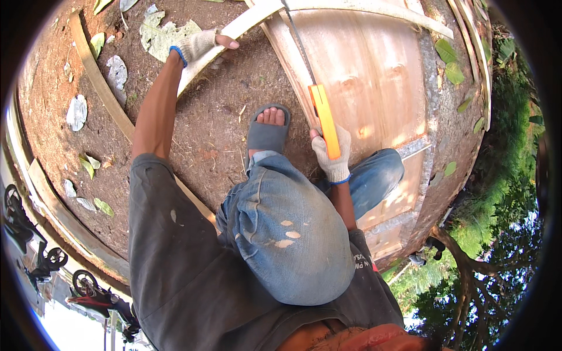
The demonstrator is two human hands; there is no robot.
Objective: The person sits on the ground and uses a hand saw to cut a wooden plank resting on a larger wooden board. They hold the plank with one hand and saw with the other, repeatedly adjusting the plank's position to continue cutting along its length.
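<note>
My left hand (202, 45), in a pale knit glove with a blue cuff, is wrapped round a long pale wooden strip (252, 20), its bare thumb stretched out to the right. In my right hand (335, 159), gloved the same way, is a hand saw (324, 111) with an orange handle. Its narrow dark blade points away from me and meets the wooden strip near the top of the view. Whether the teeth are in the wood cannot be made out. Beneath that spot lies a broad plywood panel (369, 88).
My sandalled foot (269, 126) stands on bare soil between both hands. Another thin wooden strip (93, 70) lies at the left. Dry leaves (76, 112) are scattered about. Motorcycles (96, 295) stand at the far lower left; a tree (468, 263) and greenery are at the right.
</note>
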